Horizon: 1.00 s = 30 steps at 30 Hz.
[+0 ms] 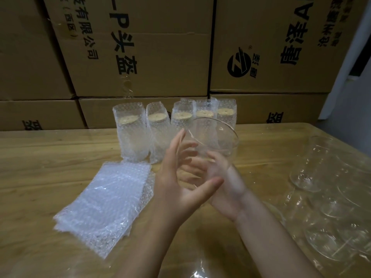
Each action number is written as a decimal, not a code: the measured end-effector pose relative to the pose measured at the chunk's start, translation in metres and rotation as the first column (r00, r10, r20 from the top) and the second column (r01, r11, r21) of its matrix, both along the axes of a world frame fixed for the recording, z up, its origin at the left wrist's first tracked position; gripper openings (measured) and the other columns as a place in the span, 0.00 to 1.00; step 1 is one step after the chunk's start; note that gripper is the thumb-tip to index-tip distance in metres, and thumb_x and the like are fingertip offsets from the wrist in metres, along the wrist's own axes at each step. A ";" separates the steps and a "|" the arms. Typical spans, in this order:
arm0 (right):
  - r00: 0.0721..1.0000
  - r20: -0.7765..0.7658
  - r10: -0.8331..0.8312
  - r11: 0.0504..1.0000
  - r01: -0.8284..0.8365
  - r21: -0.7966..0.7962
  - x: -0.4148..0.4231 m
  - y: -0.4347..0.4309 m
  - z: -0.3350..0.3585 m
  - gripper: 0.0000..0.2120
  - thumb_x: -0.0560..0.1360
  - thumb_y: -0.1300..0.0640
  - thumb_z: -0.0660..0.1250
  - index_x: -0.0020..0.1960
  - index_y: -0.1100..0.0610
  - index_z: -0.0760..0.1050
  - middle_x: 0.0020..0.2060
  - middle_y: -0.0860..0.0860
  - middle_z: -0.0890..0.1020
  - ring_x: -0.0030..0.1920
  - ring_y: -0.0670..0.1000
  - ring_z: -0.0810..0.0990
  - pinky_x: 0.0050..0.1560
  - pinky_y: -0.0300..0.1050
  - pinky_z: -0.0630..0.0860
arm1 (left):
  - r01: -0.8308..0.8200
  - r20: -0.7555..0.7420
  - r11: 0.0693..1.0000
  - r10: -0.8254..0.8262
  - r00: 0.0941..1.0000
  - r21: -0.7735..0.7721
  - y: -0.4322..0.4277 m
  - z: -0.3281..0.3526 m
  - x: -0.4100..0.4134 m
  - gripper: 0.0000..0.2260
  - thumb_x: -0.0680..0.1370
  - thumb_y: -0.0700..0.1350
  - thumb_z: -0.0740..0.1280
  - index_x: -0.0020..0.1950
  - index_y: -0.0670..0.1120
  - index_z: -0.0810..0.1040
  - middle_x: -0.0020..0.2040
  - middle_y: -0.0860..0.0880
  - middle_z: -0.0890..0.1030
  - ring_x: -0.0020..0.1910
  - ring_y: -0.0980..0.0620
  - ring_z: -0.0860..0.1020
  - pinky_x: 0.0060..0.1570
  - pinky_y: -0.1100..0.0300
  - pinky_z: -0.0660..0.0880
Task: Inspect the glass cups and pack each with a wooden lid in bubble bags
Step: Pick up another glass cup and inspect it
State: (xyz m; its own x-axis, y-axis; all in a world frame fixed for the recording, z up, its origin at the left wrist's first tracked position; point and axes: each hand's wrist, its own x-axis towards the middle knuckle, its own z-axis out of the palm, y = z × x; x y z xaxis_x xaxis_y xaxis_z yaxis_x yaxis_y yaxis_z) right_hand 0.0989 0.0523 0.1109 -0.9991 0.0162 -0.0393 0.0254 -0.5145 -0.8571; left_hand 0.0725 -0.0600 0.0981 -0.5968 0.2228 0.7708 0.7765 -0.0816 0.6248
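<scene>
— Where is the glass cup (216, 141)?
— Held above the table (50, 157), over the middle of the surface. It is tilted, with its mouth turned towards the far edge.
— Who has it?
— The right hand (230, 189) grasps it low, round the base. Its curled fingers show through the glass.
— And the left hand (176, 183)?
— Released. The fingers are straight and spread against the cup's left side, and the thumb is stretched beneath it.
— What is already packed?
— Five packed cups (130, 133) stand upright in a row along the far edge. Each is in a bubble bag, with a wooden lid (129, 119) on top inside.
— Spare bags?
— A stack of flat bubble bags (104, 201) lies towards the left edge, just in front of the row.
— Other glasses?
— Bare glasses (325, 197) lie by the right edge, too blurred to count. Cardboard boxes (140, 47) are stacked behind the table
</scene>
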 end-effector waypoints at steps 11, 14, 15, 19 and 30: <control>0.994 0.101 -0.048 0.849 -0.013 0.529 0.011 0.011 0.006 0.23 0.81 0.41 0.52 0.56 0.57 0.77 0.44 0.54 0.85 0.44 0.56 0.85 0.40 0.46 0.80 | -0.045 -0.129 0.999 0.042 0.991 -0.023 -0.005 0.000 -0.007 0.41 0.70 0.65 0.69 0.74 0.48 0.55 0.66 0.47 0.73 0.62 0.48 0.76 0.58 0.55 0.75; 0.990 0.137 -0.044 0.864 -0.031 0.502 0.012 0.014 0.007 0.19 0.81 0.47 0.54 0.54 0.58 0.77 0.48 0.59 0.84 0.47 0.56 0.84 0.44 0.46 0.82 | -0.122 -0.167 0.989 0.107 0.980 -0.082 -0.009 -0.001 -0.012 0.41 0.70 0.66 0.69 0.74 0.48 0.55 0.67 0.45 0.72 0.63 0.48 0.75 0.60 0.55 0.74; 0.990 0.132 -0.047 0.885 -0.020 0.465 0.012 0.015 0.007 0.17 0.81 0.47 0.55 0.54 0.58 0.77 0.50 0.60 0.83 0.49 0.56 0.84 0.46 0.47 0.82 | -0.136 -0.172 0.987 0.120 0.978 -0.084 -0.010 -0.001 -0.013 0.41 0.70 0.66 0.69 0.74 0.49 0.55 0.67 0.45 0.72 0.63 0.48 0.75 0.61 0.54 0.74; 0.997 0.071 -0.023 0.968 0.004 0.249 0.014 0.020 0.012 0.22 0.75 0.40 0.59 0.57 0.55 0.78 0.52 0.57 0.84 0.53 0.56 0.83 0.49 0.49 0.80 | -0.292 -0.295 0.941 0.233 0.927 -0.173 -0.009 -0.004 -0.016 0.39 0.69 0.64 0.69 0.73 0.49 0.58 0.66 0.48 0.71 0.63 0.47 0.75 0.58 0.53 0.74; 0.851 -0.390 -0.351 0.749 0.506 0.429 0.008 0.015 0.008 0.13 0.81 0.43 0.53 0.58 0.43 0.74 0.53 0.43 0.82 0.56 0.38 0.79 0.55 0.34 0.76 | -0.394 -0.388 0.806 0.225 0.894 -0.441 -0.009 -0.005 -0.016 0.39 0.69 0.66 0.65 0.74 0.48 0.58 0.64 0.45 0.76 0.57 0.48 0.78 0.50 0.57 0.75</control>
State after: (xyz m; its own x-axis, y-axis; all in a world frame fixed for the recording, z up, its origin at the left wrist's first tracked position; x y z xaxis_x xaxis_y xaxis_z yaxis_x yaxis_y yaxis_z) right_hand 0.1067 0.0671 0.1190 -0.8477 0.3850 0.3650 -0.3601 0.0876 -0.9288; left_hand 0.0570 -0.0686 0.0933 -0.4567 0.4671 0.7571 0.8597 0.4506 0.2405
